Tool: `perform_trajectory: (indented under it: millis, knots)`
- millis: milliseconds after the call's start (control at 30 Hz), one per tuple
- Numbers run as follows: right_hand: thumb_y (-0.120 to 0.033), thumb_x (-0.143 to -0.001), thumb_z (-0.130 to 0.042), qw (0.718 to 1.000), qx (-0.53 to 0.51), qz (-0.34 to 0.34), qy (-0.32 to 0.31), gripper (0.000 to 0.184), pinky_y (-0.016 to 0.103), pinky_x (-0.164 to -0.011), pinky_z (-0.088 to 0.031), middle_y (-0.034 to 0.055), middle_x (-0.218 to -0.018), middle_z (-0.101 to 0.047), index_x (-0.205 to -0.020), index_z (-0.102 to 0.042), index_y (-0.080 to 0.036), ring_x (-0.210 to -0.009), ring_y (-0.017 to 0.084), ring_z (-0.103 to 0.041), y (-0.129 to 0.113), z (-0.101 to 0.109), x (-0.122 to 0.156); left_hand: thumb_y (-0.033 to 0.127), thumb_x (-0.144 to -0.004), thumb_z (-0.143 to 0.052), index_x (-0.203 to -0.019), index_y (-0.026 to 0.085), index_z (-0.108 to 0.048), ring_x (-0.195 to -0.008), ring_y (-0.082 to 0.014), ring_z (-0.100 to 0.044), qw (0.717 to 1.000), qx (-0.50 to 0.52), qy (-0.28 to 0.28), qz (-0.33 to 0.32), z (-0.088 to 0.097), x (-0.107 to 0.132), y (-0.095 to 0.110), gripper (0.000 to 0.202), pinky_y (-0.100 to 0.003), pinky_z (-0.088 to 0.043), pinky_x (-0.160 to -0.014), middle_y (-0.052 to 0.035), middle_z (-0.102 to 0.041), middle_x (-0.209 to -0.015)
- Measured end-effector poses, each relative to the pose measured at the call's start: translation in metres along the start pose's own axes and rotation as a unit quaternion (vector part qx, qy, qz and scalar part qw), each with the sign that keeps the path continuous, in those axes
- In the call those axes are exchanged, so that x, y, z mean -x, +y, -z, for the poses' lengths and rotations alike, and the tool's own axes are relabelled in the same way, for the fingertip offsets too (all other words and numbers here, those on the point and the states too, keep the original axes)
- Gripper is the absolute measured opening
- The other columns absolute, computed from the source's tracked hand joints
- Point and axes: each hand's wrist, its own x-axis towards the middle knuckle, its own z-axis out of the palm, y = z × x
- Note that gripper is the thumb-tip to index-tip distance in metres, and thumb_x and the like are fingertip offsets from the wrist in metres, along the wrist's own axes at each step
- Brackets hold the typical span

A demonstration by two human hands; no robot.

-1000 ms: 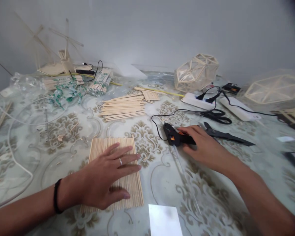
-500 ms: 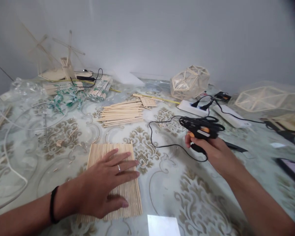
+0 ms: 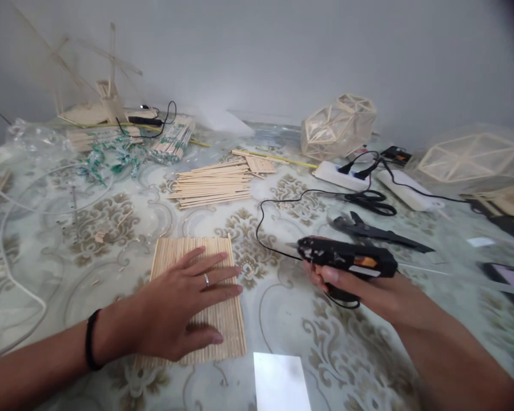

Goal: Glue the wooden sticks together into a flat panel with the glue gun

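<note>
Left hand (image 3: 177, 308) flat on stick mat (image 3: 230, 334), grip spread, fingers apart, nothing clamped; ring on one finger, black band (image 3: 92, 339) at wrist. Mat lies on the patterned bench (image 3: 278, 328), in front of the person. Right hand (image 3: 364, 288): grip wrapped around handle of black glue gun (image 3: 346, 257), gun held above bench to right of mat, nozzle pointing left, well apart from mat. Thin black cord (image 3: 258, 228) loops left of gun. Behind gun: black cutter (image 3: 389, 235), then scissors (image 3: 374, 201), then white power strip (image 3: 338, 174) with plugs in. Loose sticks (image 3: 212, 185) piled beyond mat. White card (image 3: 280, 382) near mat's lower right corner.
</note>
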Motion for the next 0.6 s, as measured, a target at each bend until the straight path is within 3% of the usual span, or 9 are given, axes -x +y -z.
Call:
perform_trajectory:
  millis: [67,167,267,367,600]
  knots:
    - [-0.057,-0.089,-0.074,0.998,0.034,-0.005,-0.043,0.040,0.035,-0.066,-0.055,0.0054,-0.090,-0.069,-0.112,-0.067,-0.025,-0.078,0.023,-0.065,-0.007,-0.007,0.005,0.051,-0.095,-0.065,-0.156,0.027,-0.045,-0.157,-0.0351,-0.029,1.000,-0.005,-0.003,-0.001,-0.001,0.000,0.000,0.069,-0.060,-0.015,-0.131,-0.0049,-0.042,-0.166]
    - [-0.049,-0.090,-0.072,0.979,0.061,0.036,-0.192,0.028,0.030,-0.061,-0.048,0.0010,-0.082,-0.062,-0.091,-0.064,-0.023,-0.072,0.018,-0.059,-0.023,-0.022,0.005,0.051,-0.096,-0.064,-0.155,0.027,-0.046,-0.157,-0.0347,-0.029,1.000,-0.004,-0.002,-0.006,-0.002,-0.001,-0.001,0.066,-0.058,-0.012,-0.131,-0.0047,-0.041,-0.166]
    - [-0.039,-0.093,-0.070,0.954,0.088,0.072,-0.276,0.029,0.029,-0.062,-0.041,-0.0029,-0.073,-0.052,-0.077,-0.053,-0.022,-0.067,0.015,-0.051,-0.036,-0.038,0.001,0.049,-0.096,-0.064,-0.154,0.026,-0.047,-0.157,-0.0345,-0.029,1.000,-0.003,0.003,-0.010,-0.003,-0.001,-0.001,0.064,-0.058,-0.011,-0.132,-0.0049,-0.041,-0.166]
    - [-0.035,-0.093,-0.069,0.942,0.085,0.085,-0.314,0.035,0.029,-0.062,-0.037,-0.0038,-0.071,-0.048,-0.072,-0.045,-0.022,-0.065,0.014,-0.047,-0.038,-0.047,-0.001,0.047,-0.096,-0.064,-0.153,0.025,-0.048,-0.157,-0.0339,-0.030,1.000,-0.004,0.009,-0.013,-0.003,-0.001,-0.001,0.063,-0.057,-0.011,-0.132,-0.0051,-0.041,-0.166]
    - [-0.029,-0.093,-0.069,0.939,0.076,0.118,-0.315,0.034,0.031,-0.065,-0.037,-0.0018,-0.073,-0.050,-0.072,-0.043,-0.022,-0.071,0.017,-0.049,-0.033,-0.052,0.001,0.048,-0.097,-0.063,-0.154,0.027,-0.047,-0.158,-0.0340,-0.028,1.000,0.005,0.005,-0.015,-0.003,-0.001,-0.001,0.063,-0.057,-0.010,-0.132,-0.0047,-0.041,-0.166]
